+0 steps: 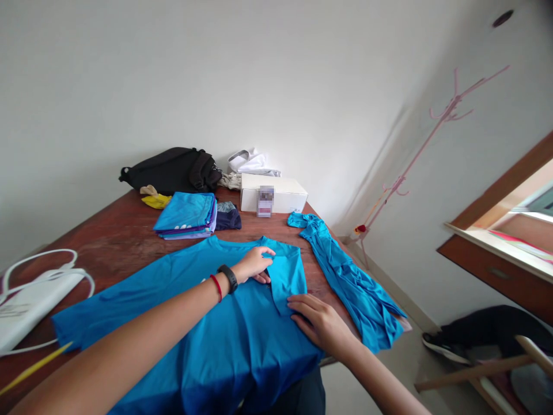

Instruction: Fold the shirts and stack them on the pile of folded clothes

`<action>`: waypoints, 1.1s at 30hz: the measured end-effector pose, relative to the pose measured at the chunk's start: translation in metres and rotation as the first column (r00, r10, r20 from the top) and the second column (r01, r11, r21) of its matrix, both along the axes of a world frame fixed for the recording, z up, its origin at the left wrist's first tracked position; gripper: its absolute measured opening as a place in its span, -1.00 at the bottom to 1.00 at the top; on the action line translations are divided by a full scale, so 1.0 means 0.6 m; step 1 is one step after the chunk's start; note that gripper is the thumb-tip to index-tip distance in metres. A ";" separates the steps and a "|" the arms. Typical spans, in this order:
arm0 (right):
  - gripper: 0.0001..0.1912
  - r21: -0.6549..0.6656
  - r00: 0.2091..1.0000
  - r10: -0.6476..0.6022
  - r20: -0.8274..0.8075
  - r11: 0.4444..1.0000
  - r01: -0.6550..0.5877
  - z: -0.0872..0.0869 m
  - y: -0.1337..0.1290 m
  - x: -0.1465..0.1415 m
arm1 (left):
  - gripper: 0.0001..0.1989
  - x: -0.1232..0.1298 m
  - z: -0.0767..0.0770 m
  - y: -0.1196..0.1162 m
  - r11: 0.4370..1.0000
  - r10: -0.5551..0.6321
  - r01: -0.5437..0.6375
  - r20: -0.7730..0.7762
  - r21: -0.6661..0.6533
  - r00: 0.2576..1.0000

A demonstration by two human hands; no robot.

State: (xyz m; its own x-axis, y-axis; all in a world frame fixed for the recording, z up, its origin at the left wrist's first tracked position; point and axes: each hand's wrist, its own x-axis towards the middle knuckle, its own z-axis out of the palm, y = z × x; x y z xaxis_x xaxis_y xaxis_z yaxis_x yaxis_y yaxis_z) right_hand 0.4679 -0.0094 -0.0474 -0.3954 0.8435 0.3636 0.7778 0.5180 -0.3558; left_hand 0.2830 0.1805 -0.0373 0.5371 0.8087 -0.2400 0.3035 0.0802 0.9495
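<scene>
- blue t-shirt [233,334] spreads over the wooden table [116,227], one sleeve folded inward
- left hand [254,264], fingers curled, touches that sleeve
- right hand [319,323], fingers slightly spread, presses its edge; no grip visible

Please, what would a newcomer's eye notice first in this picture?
Most striking is the bright blue T-shirt, spread over the near part of the reddish-brown table, with both hands at its folded sleeve. A second blue garment lies rumpled along the right edge. Behind, the black backpack stands out against the white wall, left of a white box.
</scene>
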 end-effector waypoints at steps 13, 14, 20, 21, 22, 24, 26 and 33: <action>-0.81 -0.055 0.997 0.076 0.001 0.996 -0.076 0.016 -0.003 0.010 | -0.65 -0.027 0.009 -0.002 0.888 0.072 -0.006 -0.127 0.459 0.989; -0.81 -0.071 0.997 0.079 -0.017 0.994 -0.080 0.022 -0.003 0.009 | -0.64 -0.023 0.012 -0.007 0.875 0.061 0.004 -0.118 0.484 0.991; -0.73 -0.069 0.963 -0.110 -0.246 0.993 0.095 0.042 0.050 0.025 | -0.48 0.016 0.004 -0.049 0.651 -0.355 0.374 -0.170 0.660 0.919; -0.71 -0.056 0.947 -0.170 -0.271 0.985 0.161 0.039 0.070 0.031 | -0.43 0.022 -0.003 -0.055 0.642 -0.380 0.405 -0.189 0.652 0.906; -0.69 -0.050 0.937 -0.217 -0.275 0.976 0.212 0.033 0.091 0.038 | -0.37 0.026 -0.011 -0.060 0.648 -0.385 0.418 -0.200 0.637 0.901; -0.63 -0.060 0.941 -0.263 -0.214 0.965 0.257 0.013 0.135 0.053 | -0.28 0.030 -0.028 -0.068 0.671 -0.368 0.413 -0.206 0.616 0.907; -0.52 -0.126 0.957 -0.266 -0.115 0.960 0.252 -0.013 0.172 0.065 | -0.22 0.031 -0.041 -0.071 0.677 -0.353 0.402 -0.206 0.616 0.912; -0.28 -0.335 0.955 -0.279 0.098 0.895 0.296 -0.061 0.220 0.087 | 0.04 0.017 -0.035 -0.089 0.669 -0.310 0.416 -0.277 0.616 0.909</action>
State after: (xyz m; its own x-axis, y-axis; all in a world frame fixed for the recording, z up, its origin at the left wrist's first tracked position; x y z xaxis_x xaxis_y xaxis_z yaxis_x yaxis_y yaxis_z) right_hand 0.5200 0.1224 -0.0841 -0.1264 0.9918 0.0192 0.8942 0.1223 -0.4306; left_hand 0.2931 0.1270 -0.0583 0.8259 0.5369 0.1721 0.3044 -0.6816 0.6654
